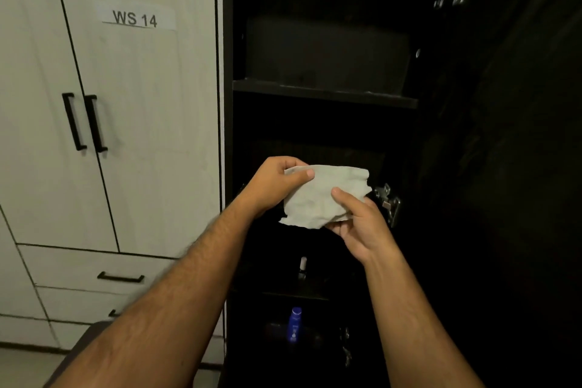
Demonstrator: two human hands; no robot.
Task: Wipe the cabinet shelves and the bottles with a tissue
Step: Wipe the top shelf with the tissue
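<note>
Before the open dark cabinet [324, 123], both hands hold one tissue [324, 195] spread between them. Left hand [277, 183] pinches the upper left edge with thumb and curled fingers; right hand [356, 220] pinches the lower right edge, thumb on top. Judged purpose: stretching or refolding the sheet to present a usable face before wiping.

An upper shelf [324, 93] shows at its front edge. Lower down stand a small white-capped bottle [303, 268] and a blue bottle [294, 324], well apart from the tissue.

The interior is very dark: lower shelves, a dark shape beside the blue bottle and any dust cannot be made out.
</note>
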